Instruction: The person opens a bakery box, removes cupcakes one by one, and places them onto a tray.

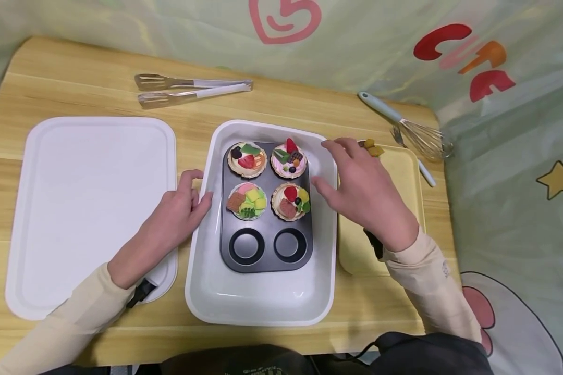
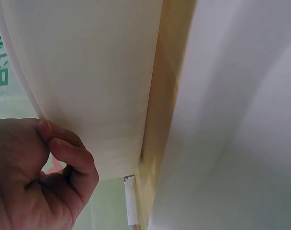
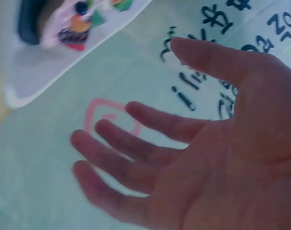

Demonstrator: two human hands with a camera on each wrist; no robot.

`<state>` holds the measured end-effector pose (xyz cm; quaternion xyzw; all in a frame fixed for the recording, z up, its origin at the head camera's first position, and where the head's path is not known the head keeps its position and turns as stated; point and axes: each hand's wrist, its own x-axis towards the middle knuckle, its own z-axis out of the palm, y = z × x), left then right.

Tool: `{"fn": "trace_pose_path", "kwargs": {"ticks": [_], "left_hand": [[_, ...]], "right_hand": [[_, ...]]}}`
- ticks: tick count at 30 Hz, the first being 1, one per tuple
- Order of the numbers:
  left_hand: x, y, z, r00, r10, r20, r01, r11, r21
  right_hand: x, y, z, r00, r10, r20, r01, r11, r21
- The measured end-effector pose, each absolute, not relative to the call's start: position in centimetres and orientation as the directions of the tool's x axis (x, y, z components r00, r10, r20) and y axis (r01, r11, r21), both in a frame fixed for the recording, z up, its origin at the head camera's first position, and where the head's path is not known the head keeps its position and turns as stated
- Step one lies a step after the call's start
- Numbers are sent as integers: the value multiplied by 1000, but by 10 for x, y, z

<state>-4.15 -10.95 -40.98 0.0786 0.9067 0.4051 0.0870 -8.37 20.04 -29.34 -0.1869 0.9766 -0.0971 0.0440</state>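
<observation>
A white tub [image 1: 262, 299] stands in the middle of the table. Inside it lies a dark muffin tin [image 1: 268, 250] with several fruit-topped tarts [image 1: 247, 159] in its far cups; the two near cups show bare bottoms. My left hand [image 1: 178, 208] is at the tub's left rim, and in the left wrist view its curled fingers [image 2: 71, 155] pinch the edge. Beside the right rim my right hand [image 1: 363, 187] hovers with fingers spread and nothing in it. The right wrist view shows its bare palm [image 3: 217, 177], with a pink-topped tart [image 3: 71, 26] in the tub beyond.
A white tray [image 1: 94, 198] lies to the left. Tongs [image 1: 194, 91] lie at the back. On the right, a yellow tray [image 1: 361, 250] is partly under my right arm, with yellow-brown pieces [image 1: 371, 147] by its far edge. A whisk [image 1: 422, 135] and a fork [image 1: 415, 156] lie beyond.
</observation>
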Motion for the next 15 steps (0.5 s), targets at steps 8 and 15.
{"fn": "trace_pose_path", "kwargs": {"ticks": [8, 15], "left_hand": [[-41, -110, -411, -976, 212, -55, 105, 672, 734], [-41, -109, -409, -975, 208, -80, 83, 672, 736]], "right_hand": [[-75, 171, -297, -949, -288, -131, -242, 927, -287], [-67, 146, -312, -934, -315, -168, -250, 913, -323]]}}
